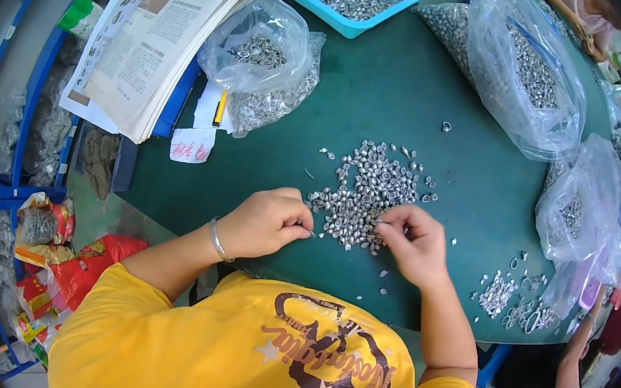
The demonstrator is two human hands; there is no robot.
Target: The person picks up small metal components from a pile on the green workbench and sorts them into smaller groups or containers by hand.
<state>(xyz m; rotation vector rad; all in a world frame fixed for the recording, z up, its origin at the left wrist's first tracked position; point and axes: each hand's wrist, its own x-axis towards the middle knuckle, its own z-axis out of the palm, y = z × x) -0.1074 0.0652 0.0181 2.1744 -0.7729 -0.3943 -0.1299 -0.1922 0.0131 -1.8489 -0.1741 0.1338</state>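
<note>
A heap of small silvery metal pieces [369, 190], rounded and shiny, lies on the green tabletop in front of me. My left hand [264, 223], with a silver bangle at the wrist, rests at the heap's left edge. Its thumb and forefinger are pinched together; anything between them is too small to name. On the heap's right side my right hand [419, 242] reaches in with its fingertips closed in a pinch among the pieces. What those fingertips hold is hidden. A few loose bits [384, 273] lie on the table below the heap.
Clear bags of metal parts [271, 73] stand at the left, beside newspapers [164, 29] and a yellow marker [220, 108]. A blue basket [332, 20] of pieces sits at the back. More bags [527, 73] and small piles [498, 295] are at the right, near other people.
</note>
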